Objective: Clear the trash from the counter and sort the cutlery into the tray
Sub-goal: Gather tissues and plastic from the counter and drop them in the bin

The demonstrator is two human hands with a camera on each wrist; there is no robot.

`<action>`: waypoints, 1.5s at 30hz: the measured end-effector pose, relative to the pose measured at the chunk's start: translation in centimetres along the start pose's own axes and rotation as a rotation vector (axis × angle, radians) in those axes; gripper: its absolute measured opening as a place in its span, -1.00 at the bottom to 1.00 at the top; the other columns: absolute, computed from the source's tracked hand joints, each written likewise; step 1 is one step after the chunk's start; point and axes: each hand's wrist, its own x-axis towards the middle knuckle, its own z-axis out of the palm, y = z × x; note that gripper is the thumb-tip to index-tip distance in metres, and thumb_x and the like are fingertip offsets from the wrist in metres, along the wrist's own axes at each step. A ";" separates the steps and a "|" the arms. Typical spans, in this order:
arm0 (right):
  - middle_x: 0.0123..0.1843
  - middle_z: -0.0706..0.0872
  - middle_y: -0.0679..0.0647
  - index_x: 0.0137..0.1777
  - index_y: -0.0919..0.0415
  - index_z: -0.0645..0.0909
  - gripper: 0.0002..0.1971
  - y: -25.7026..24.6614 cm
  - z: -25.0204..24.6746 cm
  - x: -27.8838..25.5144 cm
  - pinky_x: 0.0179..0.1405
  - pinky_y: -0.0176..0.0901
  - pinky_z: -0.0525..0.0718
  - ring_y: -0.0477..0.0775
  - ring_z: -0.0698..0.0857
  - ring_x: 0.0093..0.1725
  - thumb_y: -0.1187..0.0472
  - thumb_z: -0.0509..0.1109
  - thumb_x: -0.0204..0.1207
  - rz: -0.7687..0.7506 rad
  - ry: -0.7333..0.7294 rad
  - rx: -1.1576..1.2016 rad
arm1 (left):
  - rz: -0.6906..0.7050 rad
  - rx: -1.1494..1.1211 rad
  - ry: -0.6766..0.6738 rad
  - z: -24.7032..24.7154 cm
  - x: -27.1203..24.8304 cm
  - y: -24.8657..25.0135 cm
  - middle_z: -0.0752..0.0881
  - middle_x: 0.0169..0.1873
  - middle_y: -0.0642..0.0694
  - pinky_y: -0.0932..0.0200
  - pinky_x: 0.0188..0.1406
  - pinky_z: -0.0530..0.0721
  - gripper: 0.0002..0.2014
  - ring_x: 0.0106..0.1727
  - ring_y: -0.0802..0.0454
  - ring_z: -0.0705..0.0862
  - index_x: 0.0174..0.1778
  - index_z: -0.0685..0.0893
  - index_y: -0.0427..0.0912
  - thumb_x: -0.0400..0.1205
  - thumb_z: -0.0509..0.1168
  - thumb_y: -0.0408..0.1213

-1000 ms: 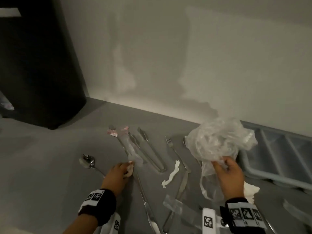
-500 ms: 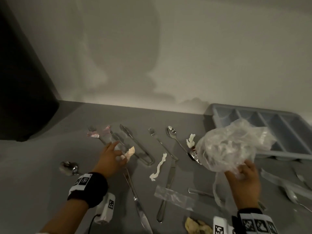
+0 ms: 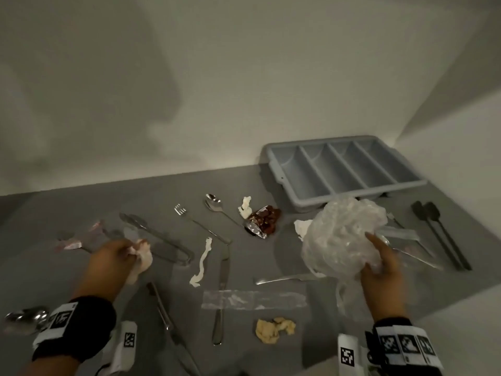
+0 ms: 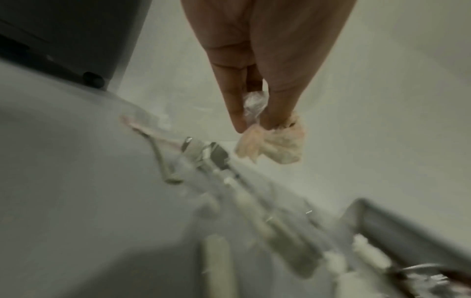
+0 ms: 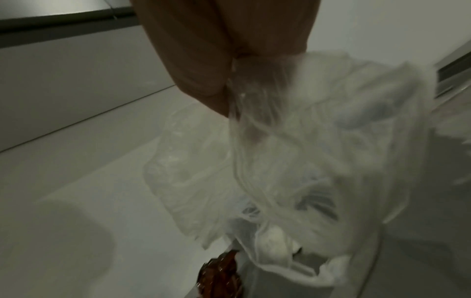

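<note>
**Trash collection under way; cutlery unsorted**

Progress is judged to be early. The grey four-compartment plastic cutlery tray (image 3: 344,172) stands at the back right of the grey counter (image 3: 81,213), and no cutlery is seen in any compartment. A crumpled translucent plastic bag (image 3: 341,234) is grasped by the right hand (image 3: 382,264) and held above the counter, in front of the tray. A small crumpled pale paper scrap (image 4: 275,141) is pinched between the fingertips of the left hand (image 3: 113,261), together with a bit of clear film.

Trash left on the counter: a twisted white paper strip (image 3: 202,263), a clear plastic sleeve (image 3: 254,299), a yellowish paper wad (image 3: 275,329), a brown foil-lined wrapper (image 3: 261,222) and a pink-edged clear wrapper (image 3: 78,240). Cutlery left loose: a steel fork (image 3: 200,226), a steel spoon (image 3: 219,210), a steel table knife (image 3: 222,294), steel tongs (image 3: 160,242) and two black spatula-like utensils (image 3: 439,234).

No brand or legible writing is found; only black-and-white square marker tags are seen on the wristbands (image 3: 404,346).
</note>
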 end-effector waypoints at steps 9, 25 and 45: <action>0.24 0.52 -0.25 -0.27 -0.51 0.61 -0.46 5.9 -12.3 -2.8 -0.02 -0.84 0.38 -0.52 0.53 0.08 0.36 0.41 0.29 0.021 0.182 0.100 | 0.478 -0.030 -0.216 9.3 -8.7 18.2 0.64 -0.26 0.02 0.33 -0.24 0.44 -0.88 -0.21 0.15 0.59 -0.23 0.69 -0.06 0.37 0.36 -0.34; 0.02 0.72 0.26 -0.27 0.07 0.68 -0.52 27.4 -36.7 -14.6 -0.19 -0.75 0.51 -0.38 0.67 -0.12 0.68 0.15 0.33 0.668 0.517 0.124 | 0.663 -0.094 -0.937 40.9 -28.9 37.4 0.61 -0.20 0.17 0.33 -0.14 0.52 -0.64 -0.15 0.23 0.62 -0.38 0.62 0.35 0.49 0.20 -0.31; -0.11 0.61 0.13 -0.31 0.04 0.63 -0.75 55.1 -29.5 -15.8 -0.14 -0.77 0.39 0.13 0.59 -0.01 0.32 0.15 0.30 1.041 0.806 -0.001 | -0.001 0.235 -1.484 83.8 -32.8 30.1 0.62 0.10 -0.27 -0.02 -0.05 0.63 -0.80 0.08 -0.23 0.63 0.15 0.48 0.03 0.64 0.10 -0.10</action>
